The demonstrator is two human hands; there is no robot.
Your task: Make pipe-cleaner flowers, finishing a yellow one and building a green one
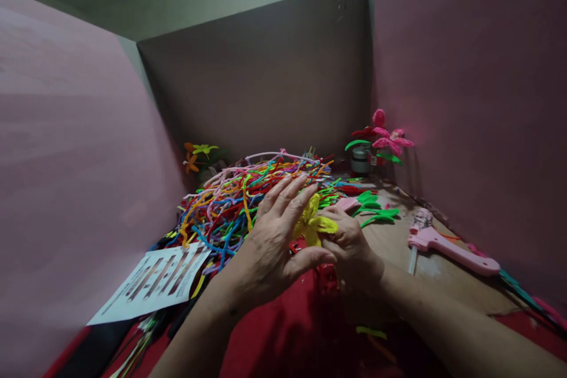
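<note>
A printed sheet (157,280), then heaped pipe cleaners (228,204), partly blocked by my left hand (274,236) — fingers spread, beside the yellow flower (324,224) my right hand (352,242) grips. Rightward, a grey jar (360,160) sits below pink flowers (390,142); nearer lies a pink glue gun (447,248).

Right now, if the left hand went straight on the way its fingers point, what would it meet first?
The left hand would probably meet the heap of coloured fuzzy stems first; it lies ahead in that line. With one view, the gap in depth is unclear.
</note>
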